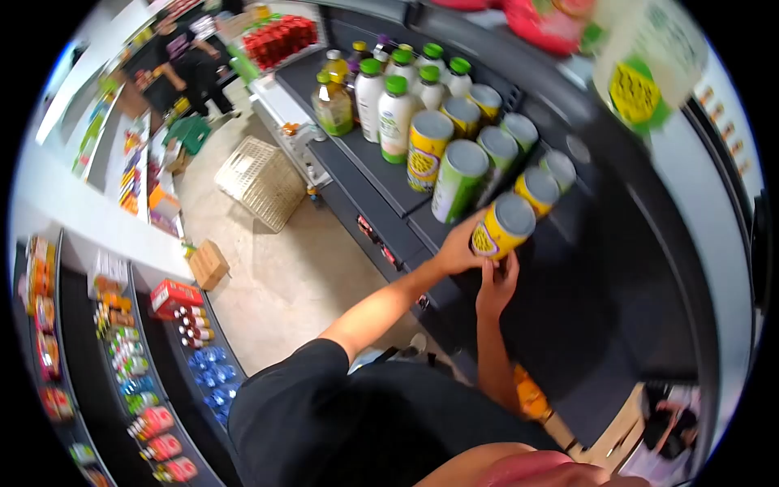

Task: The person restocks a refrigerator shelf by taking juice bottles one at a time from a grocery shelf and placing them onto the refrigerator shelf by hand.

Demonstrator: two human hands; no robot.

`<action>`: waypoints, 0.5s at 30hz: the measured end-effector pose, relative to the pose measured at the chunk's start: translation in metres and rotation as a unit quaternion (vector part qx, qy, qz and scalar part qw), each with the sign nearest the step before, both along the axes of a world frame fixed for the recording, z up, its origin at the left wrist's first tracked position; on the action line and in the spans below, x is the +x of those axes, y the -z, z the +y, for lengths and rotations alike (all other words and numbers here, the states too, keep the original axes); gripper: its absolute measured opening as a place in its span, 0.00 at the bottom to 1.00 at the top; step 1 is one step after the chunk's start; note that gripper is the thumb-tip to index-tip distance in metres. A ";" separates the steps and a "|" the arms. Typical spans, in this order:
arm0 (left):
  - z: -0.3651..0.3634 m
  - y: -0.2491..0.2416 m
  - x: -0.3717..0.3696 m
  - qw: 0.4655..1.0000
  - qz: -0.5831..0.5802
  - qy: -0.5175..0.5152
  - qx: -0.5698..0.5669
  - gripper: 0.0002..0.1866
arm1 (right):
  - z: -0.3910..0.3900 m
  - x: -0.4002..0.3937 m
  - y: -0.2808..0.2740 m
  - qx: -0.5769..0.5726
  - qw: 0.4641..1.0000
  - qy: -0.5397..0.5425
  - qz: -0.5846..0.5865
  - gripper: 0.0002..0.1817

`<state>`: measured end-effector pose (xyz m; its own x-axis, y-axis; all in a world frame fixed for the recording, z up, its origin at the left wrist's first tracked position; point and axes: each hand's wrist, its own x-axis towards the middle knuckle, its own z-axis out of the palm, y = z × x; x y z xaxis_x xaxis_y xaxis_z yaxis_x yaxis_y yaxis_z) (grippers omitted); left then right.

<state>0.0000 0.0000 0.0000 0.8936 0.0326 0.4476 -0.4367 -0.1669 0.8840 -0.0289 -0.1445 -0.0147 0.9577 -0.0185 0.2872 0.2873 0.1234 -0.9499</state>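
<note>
Left hand (461,246) and right hand (497,286) grasp yellow can (501,231), right of centre; other cans (459,180) crowd above; dark shelf (584,300) offers room lower right, front edge (369,180) left.

Sunny yellow and fresh green against charcoal.
From where I stand, the yellow can (505,236) at the left hand (459,247) wears a dark badge (484,242) marked in yellow, under a silver-grey lid (515,213); beyond that hand come a green-and-white can (457,191), then white bottles (393,123) with vivid green caps (396,84), all over a charcoal shelf (568,325); off to its left, a cream woven basket (260,183).
</note>
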 end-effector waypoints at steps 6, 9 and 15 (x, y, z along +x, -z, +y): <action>-0.006 -0.017 0.004 0.997 -0.065 -0.037 0.009 0.60 | 0.001 0.005 -0.017 -0.073 0.997 0.020 -0.027 0.29; -0.001 -0.036 -0.018 0.999 -0.036 -0.010 0.007 0.61 | 0.007 -0.005 -0.009 -0.079 0.990 0.036 -0.112 0.26; -0.024 0.026 -0.103 0.959 -0.067 -0.227 0.159 0.42 | -0.001 -0.009 -0.018 -0.136 0.976 0.079 -0.148 0.24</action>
